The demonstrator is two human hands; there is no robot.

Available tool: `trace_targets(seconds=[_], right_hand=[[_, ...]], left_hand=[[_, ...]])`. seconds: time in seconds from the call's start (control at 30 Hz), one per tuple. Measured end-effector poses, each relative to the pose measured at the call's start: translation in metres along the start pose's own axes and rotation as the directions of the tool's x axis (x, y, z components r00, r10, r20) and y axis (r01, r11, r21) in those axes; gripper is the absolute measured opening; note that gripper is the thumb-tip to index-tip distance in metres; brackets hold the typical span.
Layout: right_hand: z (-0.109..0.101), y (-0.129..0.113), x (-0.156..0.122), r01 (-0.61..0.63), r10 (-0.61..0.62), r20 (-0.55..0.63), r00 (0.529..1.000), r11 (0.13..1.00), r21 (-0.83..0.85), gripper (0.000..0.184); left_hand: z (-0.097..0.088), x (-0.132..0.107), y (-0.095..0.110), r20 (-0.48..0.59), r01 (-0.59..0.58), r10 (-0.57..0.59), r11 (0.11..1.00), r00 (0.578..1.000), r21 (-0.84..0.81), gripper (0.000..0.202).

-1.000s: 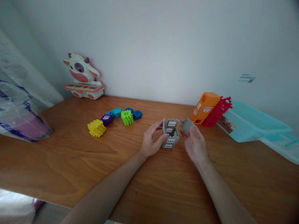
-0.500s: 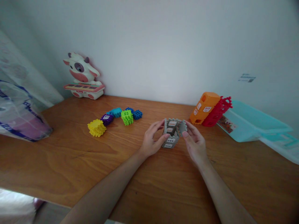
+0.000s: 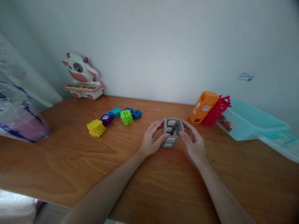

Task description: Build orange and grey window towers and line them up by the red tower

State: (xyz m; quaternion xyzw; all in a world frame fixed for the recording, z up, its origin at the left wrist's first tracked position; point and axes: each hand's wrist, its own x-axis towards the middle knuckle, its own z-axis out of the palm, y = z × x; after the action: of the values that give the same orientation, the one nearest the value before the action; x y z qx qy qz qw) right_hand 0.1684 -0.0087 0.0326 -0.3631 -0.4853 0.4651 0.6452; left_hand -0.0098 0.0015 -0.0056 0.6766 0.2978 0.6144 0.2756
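The grey plastic block tower (image 3: 171, 132) is being held up between both hands, out near the middle of the wooden table (image 3: 58, 165) — a firm two-handed grip! Its left side is wrapped by the left hand (image 3: 151, 140), with the thumb laid across the front, and its right side is closed on by the curled fingers of the right hand (image 3: 192, 143). Both grips are shut on the tower. Small window panels are shown on its front, and whether its base is touching the wood cannot be told from this view.

Just beyond the right hand, an orange block piece (image 3: 203, 107) is propped against a red lattice piece (image 3: 217, 111), right beside a pale teal plastic tray (image 3: 247, 123). Over on the left, small cubes are strung out in a curved line — a yellow cube (image 3: 95, 128), a purple cube (image 3: 106, 119), a teal cube (image 3: 115, 112), a green cube (image 3: 126, 117) and a blue cube (image 3: 136, 114). Behind them, a toy cow with a keyboard (image 3: 80, 76) is stood by the wall, and a clear plastic bag (image 3: 21, 115) is seen at the far left edge of the table.
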Motion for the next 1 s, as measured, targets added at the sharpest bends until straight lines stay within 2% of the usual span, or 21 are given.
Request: trace_targets(seconds=[0.13, 0.3, 0.5, 0.73, 1.0], right_hand=[[0.000, 0.002, 0.000, -0.013, 0.013, -0.008, 1.000, 1.000, 0.017, 0.045], [0.004, 0.004, -0.003, 0.043, -0.043, 0.004, 0.999, 0.999, -0.008, 0.043], [0.007, 0.002, -0.005, 0.099, -0.100, -0.020, 0.995, 0.994, -0.039, 0.045], [-0.001, 0.004, -0.002, 0.100, -0.098, 0.034, 0.995, 0.994, -0.042, 0.052], [-0.014, 0.015, 0.001, 0.234, -0.205, 0.145, 0.968, 0.944, -0.230, 0.055]], left_hand=[[-0.001, 0.000, 0.000, 0.010, 0.007, -0.007, 1.000, 1.000, 0.003, 0.056], [0.000, -0.002, -0.001, 0.005, 0.031, -0.031, 0.999, 1.000, 0.013, 0.057], [0.001, -0.002, 0.000, -0.004, 0.055, -0.055, 0.998, 0.998, -0.025, 0.057], [0.000, 0.001, 0.001, -0.028, 0.024, -0.028, 0.992, 0.999, -0.127, 0.052], [-0.003, 0.000, 0.001, -0.025, -0.056, 0.056, 0.998, 0.998, 0.019, 0.051]])
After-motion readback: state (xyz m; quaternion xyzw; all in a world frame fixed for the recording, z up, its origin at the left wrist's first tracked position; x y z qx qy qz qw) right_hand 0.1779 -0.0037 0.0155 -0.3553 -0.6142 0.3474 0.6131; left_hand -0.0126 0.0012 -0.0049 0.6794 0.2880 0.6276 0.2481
